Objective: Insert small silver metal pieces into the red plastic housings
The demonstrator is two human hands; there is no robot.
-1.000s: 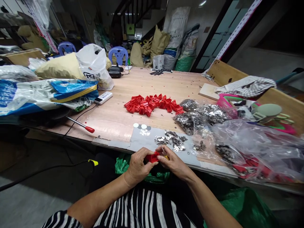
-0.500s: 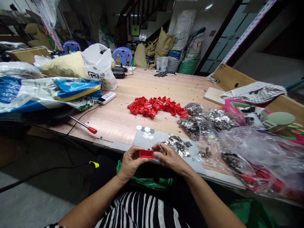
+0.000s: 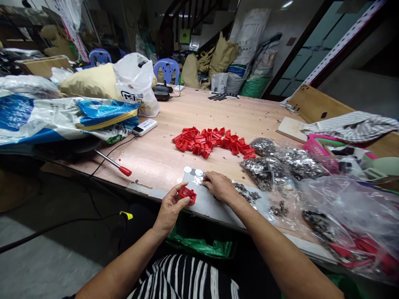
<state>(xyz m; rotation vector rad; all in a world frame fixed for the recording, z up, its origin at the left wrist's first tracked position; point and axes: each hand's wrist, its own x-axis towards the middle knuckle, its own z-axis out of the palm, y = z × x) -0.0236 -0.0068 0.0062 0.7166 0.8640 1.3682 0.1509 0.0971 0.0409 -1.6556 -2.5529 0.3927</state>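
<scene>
My left hand (image 3: 170,207) is closed on a small red plastic housing (image 3: 187,194), held just over the table's near edge. My right hand (image 3: 220,187) rests on the grey mat (image 3: 205,201), fingers curled and pinched around a thin tool whose tip points at small shiny metal pieces (image 3: 197,179) and white discs (image 3: 188,169). More loose metal pieces (image 3: 247,193) lie to the right of that hand. A heap of red housings (image 3: 212,142) sits further out on the wooden table (image 3: 162,155).
Clear bags of metal parts (image 3: 274,164) and a big plastic bag (image 3: 346,211) crowd the right. A red-handled screwdriver (image 3: 114,164), a white power strip (image 3: 145,127), blue-white sacks (image 3: 62,118) and a white carrier bag (image 3: 134,83) lie left. A green bag (image 3: 199,245) hangs below the edge.
My right hand left the red housing and moved forward onto the mat beside the metal pieces. My left hand kept the housing and tilted it. The view shifted slightly.
</scene>
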